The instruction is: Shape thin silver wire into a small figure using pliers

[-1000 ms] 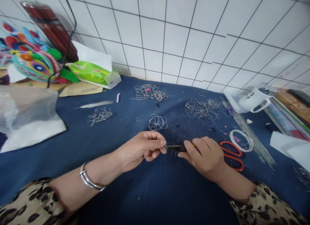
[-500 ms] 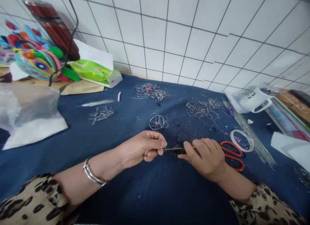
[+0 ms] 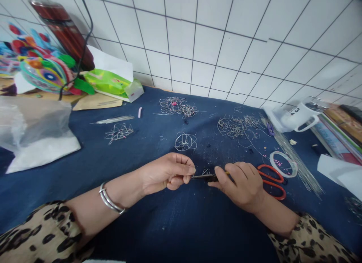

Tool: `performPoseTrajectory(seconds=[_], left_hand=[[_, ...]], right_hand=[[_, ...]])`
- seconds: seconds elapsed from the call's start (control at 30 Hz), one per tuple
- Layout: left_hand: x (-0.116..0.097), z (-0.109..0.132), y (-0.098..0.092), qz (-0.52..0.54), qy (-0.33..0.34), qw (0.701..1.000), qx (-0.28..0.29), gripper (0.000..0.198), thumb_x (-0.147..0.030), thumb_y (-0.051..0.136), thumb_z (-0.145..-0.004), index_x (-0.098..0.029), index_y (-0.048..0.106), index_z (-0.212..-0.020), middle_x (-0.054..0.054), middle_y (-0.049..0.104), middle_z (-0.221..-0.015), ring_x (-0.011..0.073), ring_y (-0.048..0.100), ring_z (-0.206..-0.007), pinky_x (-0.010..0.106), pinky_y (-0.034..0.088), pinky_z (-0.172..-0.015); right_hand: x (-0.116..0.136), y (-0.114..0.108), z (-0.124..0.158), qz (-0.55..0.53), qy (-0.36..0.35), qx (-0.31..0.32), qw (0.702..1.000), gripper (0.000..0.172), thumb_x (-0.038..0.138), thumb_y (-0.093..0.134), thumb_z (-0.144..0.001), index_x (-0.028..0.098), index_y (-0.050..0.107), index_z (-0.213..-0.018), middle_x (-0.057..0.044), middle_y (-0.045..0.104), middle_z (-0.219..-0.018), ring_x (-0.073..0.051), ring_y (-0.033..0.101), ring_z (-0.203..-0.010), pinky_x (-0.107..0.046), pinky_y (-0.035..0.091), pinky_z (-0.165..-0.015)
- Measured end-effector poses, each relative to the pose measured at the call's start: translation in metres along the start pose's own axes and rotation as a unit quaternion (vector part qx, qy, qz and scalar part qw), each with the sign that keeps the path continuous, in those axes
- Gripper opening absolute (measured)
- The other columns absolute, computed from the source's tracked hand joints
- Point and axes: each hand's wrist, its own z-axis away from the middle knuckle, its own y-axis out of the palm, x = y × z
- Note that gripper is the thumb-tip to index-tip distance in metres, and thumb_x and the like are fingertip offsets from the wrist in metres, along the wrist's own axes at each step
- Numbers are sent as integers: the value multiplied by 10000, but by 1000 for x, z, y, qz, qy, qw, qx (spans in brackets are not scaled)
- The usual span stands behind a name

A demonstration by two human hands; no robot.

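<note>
My right hand (image 3: 240, 183) is closed around a pair of pliers (image 3: 207, 176), whose dark thin jaws point left. The jaw tips meet the fingertips of my left hand (image 3: 172, 172), which pinch a small bit of wire (image 3: 192, 176); most of it is hidden by the fingers. Just behind the jaws lies a small wire loop (image 3: 206, 171). Beyond my hands a silver wire coil (image 3: 185, 141) rests on the blue cloth (image 3: 169, 225). Close to my right hand lie red-handled scissors (image 3: 271, 189), partly covered by it.
Tangled wire heaps (image 3: 237, 126) lie at the back, with a smaller one (image 3: 119, 133) at left. To the right are a ring-shaped dish (image 3: 283, 164) with pink beads, straight wires (image 3: 304, 168) and a white mug (image 3: 304, 117). A plastic bag (image 3: 42, 134) sits at far left.
The view has shifted very slightly. My hands keep almost the same pose, with the pliers still at my left fingertips.
</note>
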Motion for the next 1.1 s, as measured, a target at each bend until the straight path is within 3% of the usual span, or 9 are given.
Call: performPoseTrajectory(seconds=[0.7, 0.9, 1.1], left_hand=[[1, 1, 1, -1, -2, 1000, -2, 115, -166, 642, -733, -116, 567, -662, -13, 554, -539, 0, 295, -332, 153, 140, -335], [2, 1, 0, -55, 18, 997, -48, 134, -237, 673, -723, -126, 599, -720, 47, 663, -636, 82, 557, -459, 144, 367, -375], [1, 2, 1, -100, 53, 990, -80, 172, -283, 672, -724, -123, 609, -730, 61, 677, -669, 119, 616, -529, 153, 391, -398]], right_hand=[[-1, 0, 0, -7, -1, -9, 1000, 344, 505, 548, -786, 200, 591, -939, -29, 551, -746, -149, 454, -703, -300, 322, -630], [-2, 0, 0, -9, 2, 0, 1000, 280, 452, 525, -821, 201, 590, -927, -21, 547, -741, -141, 443, -695, -293, 302, -619], [-1, 0, 0, -7, 2, 32, 999, 281, 457, 521, -819, 200, 583, -913, -13, 530, -704, -139, 414, -667, -302, 292, -616]])
